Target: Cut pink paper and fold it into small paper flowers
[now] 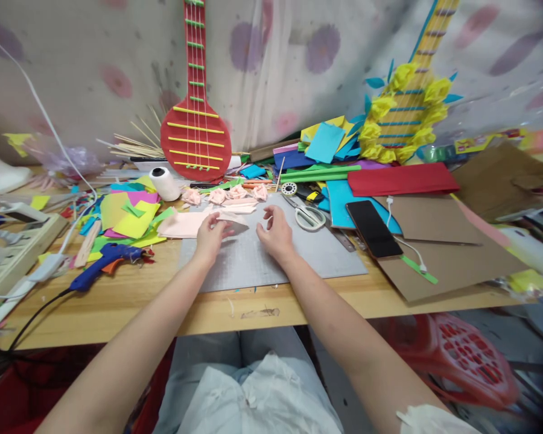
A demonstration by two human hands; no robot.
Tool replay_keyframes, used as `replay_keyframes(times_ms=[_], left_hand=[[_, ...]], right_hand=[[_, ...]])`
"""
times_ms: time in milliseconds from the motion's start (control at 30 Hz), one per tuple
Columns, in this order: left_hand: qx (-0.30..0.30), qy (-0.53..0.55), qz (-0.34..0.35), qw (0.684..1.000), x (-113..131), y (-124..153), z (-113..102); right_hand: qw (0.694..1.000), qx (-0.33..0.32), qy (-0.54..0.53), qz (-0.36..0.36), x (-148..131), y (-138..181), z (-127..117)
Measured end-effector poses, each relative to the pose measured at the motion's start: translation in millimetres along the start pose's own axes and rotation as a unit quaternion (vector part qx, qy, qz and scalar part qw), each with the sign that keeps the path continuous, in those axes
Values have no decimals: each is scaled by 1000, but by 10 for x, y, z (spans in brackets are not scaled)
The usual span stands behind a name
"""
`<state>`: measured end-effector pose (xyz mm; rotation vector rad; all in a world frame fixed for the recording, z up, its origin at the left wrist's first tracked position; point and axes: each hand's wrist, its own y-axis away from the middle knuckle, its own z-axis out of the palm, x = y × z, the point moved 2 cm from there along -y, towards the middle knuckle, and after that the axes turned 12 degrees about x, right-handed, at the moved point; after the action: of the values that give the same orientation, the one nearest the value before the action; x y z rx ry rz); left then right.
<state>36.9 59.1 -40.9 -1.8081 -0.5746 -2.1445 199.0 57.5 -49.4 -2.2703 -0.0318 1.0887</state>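
Note:
My left hand (209, 237) is pinched on a thin piece of pale pink paper (232, 219), held just over the grey cutting mat (271, 268). A dark shadow lies below the paper, and my fingers cover part of it. To the right, my right hand (277, 232) hovers over the mat, its fingers curved and apart with nothing between them. A stack of pale pink paper (181, 225) lies left of my left hand. Behind both hands, several crumpled pink paper flowers (238, 191) sit in a row. White-handled scissors (310, 218) rest right of my right hand.
A blue glue gun (104, 264) and power strip (13, 253) lie at the left. A white thread spool (165, 184) stands near a red paper instrument (196, 138). At the right are a phone (373, 229), brown cardboard (461, 265) and a yellow-flowered instrument (402, 114).

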Motion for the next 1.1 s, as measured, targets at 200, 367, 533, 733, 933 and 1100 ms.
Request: replay_keyframes(times_ms=[200,367,533,733,933,1100], left_hand=[[-39,-34,-56,997,-104,287,-4],[-66,-324,194,924,-71,219,-171],[-108,-429,383,811,-31,100,-218],[-115,-493,422,752,-117,96,-153],[-90,-498,367,780,-108,86,-181],[-118,-460,296,829,-57,-4,-217]], right_hand=[[981,-121,58,-143,-184,89,100],[977,-152,94,-118,-168,80,115],[980,-136,88,-112,-142,70,93],[984,-145,67,-79,-76,75,89],[985,-166,44,13,-4,65,98],[988,-148,46,21,-34,83,111]])
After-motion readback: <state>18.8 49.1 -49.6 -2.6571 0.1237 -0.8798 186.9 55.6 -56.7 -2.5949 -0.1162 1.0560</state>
